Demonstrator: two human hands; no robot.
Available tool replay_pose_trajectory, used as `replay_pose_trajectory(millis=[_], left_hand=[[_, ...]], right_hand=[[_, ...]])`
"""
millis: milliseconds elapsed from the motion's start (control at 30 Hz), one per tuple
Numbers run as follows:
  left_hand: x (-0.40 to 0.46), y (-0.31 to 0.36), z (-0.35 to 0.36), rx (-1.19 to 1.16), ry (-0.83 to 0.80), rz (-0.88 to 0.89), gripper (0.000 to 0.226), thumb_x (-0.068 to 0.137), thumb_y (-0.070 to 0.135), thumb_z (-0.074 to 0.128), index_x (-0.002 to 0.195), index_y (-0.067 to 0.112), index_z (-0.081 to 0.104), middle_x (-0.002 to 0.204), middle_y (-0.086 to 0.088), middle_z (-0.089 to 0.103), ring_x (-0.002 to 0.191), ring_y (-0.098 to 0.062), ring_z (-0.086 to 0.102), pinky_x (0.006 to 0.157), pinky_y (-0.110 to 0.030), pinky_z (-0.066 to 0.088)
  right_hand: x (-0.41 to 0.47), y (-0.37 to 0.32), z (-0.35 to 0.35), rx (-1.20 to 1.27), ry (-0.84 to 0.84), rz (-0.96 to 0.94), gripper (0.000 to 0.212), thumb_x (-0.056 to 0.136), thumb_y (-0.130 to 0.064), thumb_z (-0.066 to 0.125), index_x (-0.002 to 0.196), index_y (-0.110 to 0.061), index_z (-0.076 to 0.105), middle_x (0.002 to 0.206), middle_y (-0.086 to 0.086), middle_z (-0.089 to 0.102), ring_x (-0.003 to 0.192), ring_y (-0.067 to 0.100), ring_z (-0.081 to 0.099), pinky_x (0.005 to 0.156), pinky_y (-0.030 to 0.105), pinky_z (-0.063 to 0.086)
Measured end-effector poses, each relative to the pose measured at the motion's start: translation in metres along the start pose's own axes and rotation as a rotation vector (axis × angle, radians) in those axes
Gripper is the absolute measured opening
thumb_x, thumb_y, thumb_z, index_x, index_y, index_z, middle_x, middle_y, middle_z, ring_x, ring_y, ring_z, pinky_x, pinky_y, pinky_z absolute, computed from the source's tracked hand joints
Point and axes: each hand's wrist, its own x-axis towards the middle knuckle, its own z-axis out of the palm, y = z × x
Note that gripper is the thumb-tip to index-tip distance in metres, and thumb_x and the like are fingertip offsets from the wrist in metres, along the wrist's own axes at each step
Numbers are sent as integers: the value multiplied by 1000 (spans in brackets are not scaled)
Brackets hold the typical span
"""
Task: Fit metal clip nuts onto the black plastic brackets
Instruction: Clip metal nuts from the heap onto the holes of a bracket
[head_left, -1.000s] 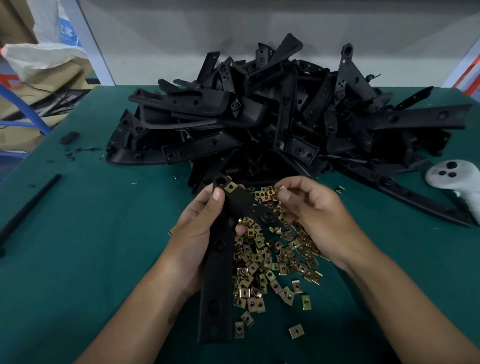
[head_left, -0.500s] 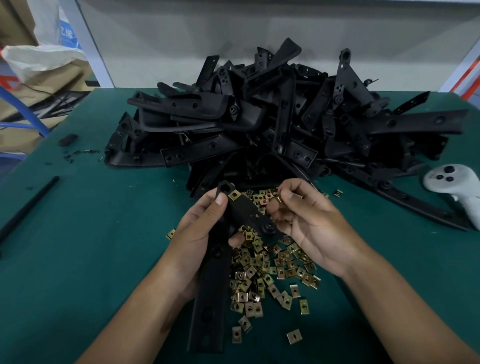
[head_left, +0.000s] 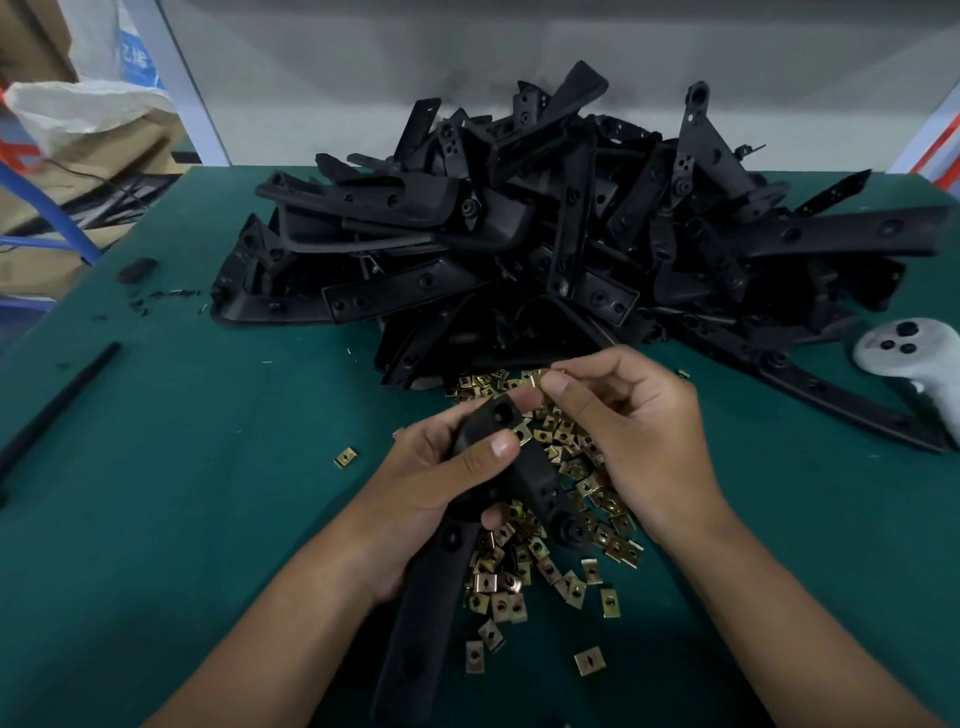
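Two bare forearms reach in from the near edge over the green felt-covered desk (head_left: 171, 467). Behind them a big heap of black plastic brackets (head_left: 545, 244) fills the far half of the desk. The left hand (head_left: 431, 499) wraps around one long black plastic bracket (head_left: 415, 613), thumb laid across its upper part and fingers curled beneath, with the bracket's holed top end raised and its long tail slanting down toward the near edge. The right hand (head_left: 639, 436) is held just beside that top end, wrist cocked, forefinger and thumb pinching a small brass-coloured metal clip nut (head_left: 540, 378). Under both hands lies a loose scatter of brass-coloured metal clip nuts (head_left: 519, 571). A white handheld controller (head_left: 904, 348) rests at the right edge.
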Motion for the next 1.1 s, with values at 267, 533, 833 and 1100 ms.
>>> replay_pose_trajectory(millis=[267, 533, 833, 1100], left_hand=[[-1, 3, 3, -24, 14, 30, 64, 78, 44, 80, 132, 14, 64, 76, -1, 61, 56, -8, 49, 51, -16, 45], [0, 4, 1, -50, 72, 44, 48, 78, 35, 82, 118, 14, 70, 83, -7, 63, 55, -9, 51, 48, -18, 44], [1, 6, 2, -52, 190, 24, 33, 76, 26, 74, 103, 8, 69, 84, -6, 66, 65, -10, 57, 44, -17, 42], [0, 7, 4, -8, 156, 36, 25, 78, 15, 76, 99, 7, 64, 71, 2, 62, 59, -6, 54, 45, -17, 41]], right_hand=[[0, -1, -2, -183, 18, -142, 6, 86, -40, 75, 86, -36, 71, 87, -14, 76, 82, 12, 73, 73, 23, 56], [-5, 1, 3, -257, 12, -188, 17, 92, -43, 66, 87, -27, 70, 83, -14, 72, 79, 9, 71, 68, 18, 53], [-14, -5, 9, -274, -65, -247, 8, 97, -35, 61, 102, -30, 66, 97, -19, 69, 93, 6, 68, 78, 13, 48], [-14, -6, 10, -402, -93, -576, 12, 96, -20, 66, 102, -12, 72, 102, -1, 67, 100, 15, 61, 86, 26, 47]])
